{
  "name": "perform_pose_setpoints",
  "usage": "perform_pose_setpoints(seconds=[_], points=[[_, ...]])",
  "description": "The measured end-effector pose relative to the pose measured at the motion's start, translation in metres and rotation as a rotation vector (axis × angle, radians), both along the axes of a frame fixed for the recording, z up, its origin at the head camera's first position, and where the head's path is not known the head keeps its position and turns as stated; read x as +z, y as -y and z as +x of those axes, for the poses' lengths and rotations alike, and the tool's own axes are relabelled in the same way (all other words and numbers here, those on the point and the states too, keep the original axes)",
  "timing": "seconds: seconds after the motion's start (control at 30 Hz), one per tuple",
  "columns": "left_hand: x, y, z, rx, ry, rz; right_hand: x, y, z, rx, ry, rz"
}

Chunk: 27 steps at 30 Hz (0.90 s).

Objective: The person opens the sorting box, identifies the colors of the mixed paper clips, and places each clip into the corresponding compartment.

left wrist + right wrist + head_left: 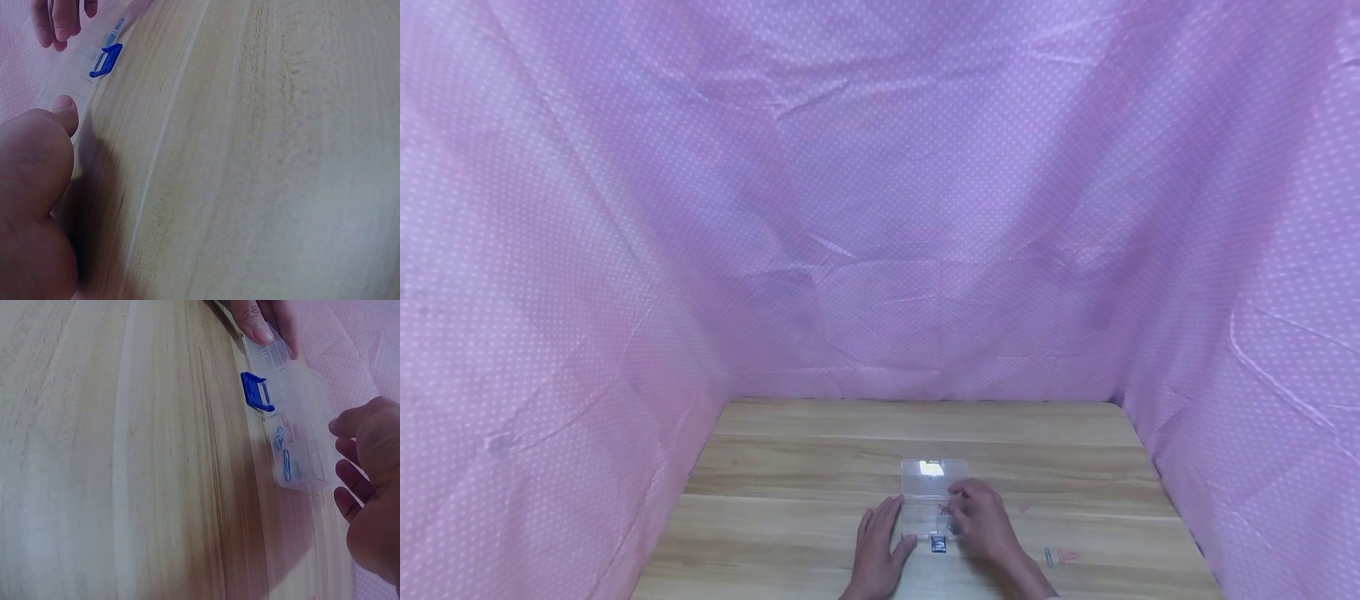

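A clear plastic compartment box [920, 521] lies on the table with its lid [913, 479] tipped back. Its blue clasp [253, 392] sits at the front edge. Blue paper clips [287, 465] show through the wall of the right end. My left hand [878, 550] holds the box's left end, thumb at the front corner and fingers along the side. Over the right end hovers my right hand [985, 521], its fingers loosely bent. In the right wrist view no object shows between those fingers [350, 478].
On the wooden table [760, 500], to the right of the box, lie a dark paper clip [1048, 557] and pinkish-red clips [1067, 557]. Another reddish clip [1024, 507] lies farther back. Pink dotted cloth [880, 317] surrounds the table's back and sides.
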<state>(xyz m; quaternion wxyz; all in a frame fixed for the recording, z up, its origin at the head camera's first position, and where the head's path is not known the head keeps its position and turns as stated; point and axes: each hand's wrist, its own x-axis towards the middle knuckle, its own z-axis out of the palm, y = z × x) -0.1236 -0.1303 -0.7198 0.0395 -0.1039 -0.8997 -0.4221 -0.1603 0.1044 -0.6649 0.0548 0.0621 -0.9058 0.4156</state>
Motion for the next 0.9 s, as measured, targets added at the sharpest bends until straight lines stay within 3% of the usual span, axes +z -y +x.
perform_pose_setpoints(seconds=[0.2,0.4,0.73,0.9], points=[[-0.005,-0.001,0.0,0.006,-0.038,0.012,0.0,-0.002,0.001,0.015,-0.043,0.073],[-0.008,0.0,0.0,0.006,-0.06,-0.028,0.001,-0.007,0.004,0.032,-0.05,0.044],[-0.001,0.001,-0.004,0.004,0.148,-0.014,0.0,-0.024,0.014,0.052,0.03,0.044],[0.0,0.0,-0.005,0.007,0.176,-0.009,0.002,-0.037,0.017,0.039,0.021,0.067]])
